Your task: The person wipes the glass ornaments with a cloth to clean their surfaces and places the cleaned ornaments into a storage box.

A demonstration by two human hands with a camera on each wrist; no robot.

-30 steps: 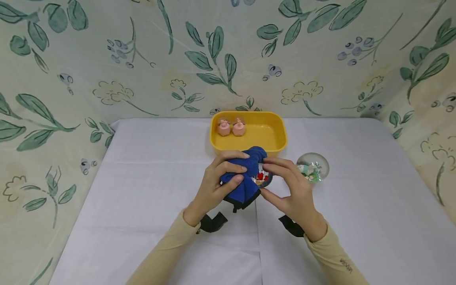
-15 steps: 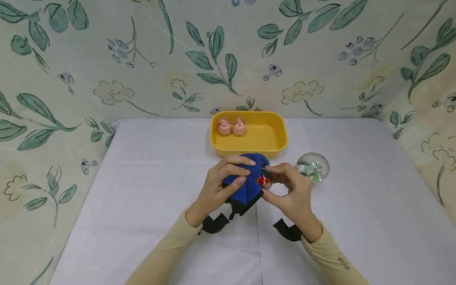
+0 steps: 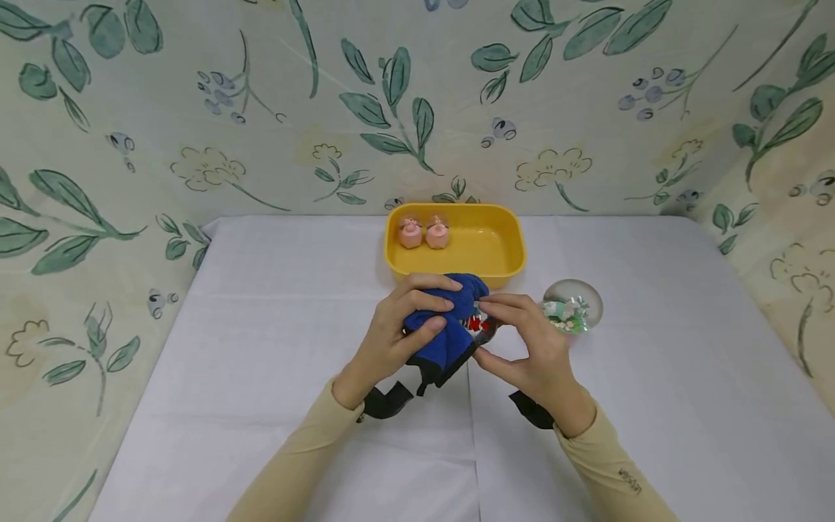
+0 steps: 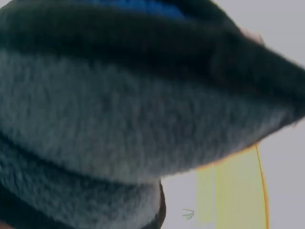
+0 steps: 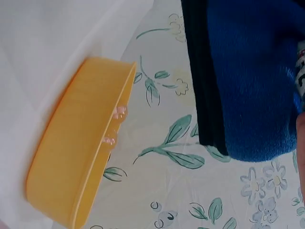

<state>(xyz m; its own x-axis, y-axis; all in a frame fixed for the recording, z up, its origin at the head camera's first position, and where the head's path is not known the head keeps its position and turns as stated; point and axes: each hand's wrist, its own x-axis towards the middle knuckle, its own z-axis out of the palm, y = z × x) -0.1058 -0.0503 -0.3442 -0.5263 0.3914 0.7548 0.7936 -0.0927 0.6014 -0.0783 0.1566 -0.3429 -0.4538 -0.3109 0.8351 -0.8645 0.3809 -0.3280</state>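
Observation:
A blue cloth [image 3: 443, 344] with black edging is gripped in my left hand [image 3: 394, 330], bunched over a small snow globe. My right hand [image 3: 531, 348] pinches the snow globe [image 3: 480, 326] from the right, thumb below and fingers above. Red and white details show inside the clear globe; the cloth hides its left part. The cloth's grey underside [image 4: 133, 114] fills most of the left wrist view. In the right wrist view, the blue cloth [image 5: 252, 86] hangs at the upper right, and a sliver of a finger [image 5: 301, 148] shows at the edge.
Just beyond the hands stands a yellow tray [image 3: 497, 281], with two pink figurines [image 3: 423, 233] at its left end. Another snow globe [image 3: 574, 306], with green and white contents, rests right of my right hand. A floral cloth [image 3: 391, 145] hangs behind the white-covered table [image 3: 274, 290].
Both hands, with the cloth and snow globe, dipped slightly toward me, then moved back up. The cloth shifted over the globe, and the globe tilted in the right fingers.

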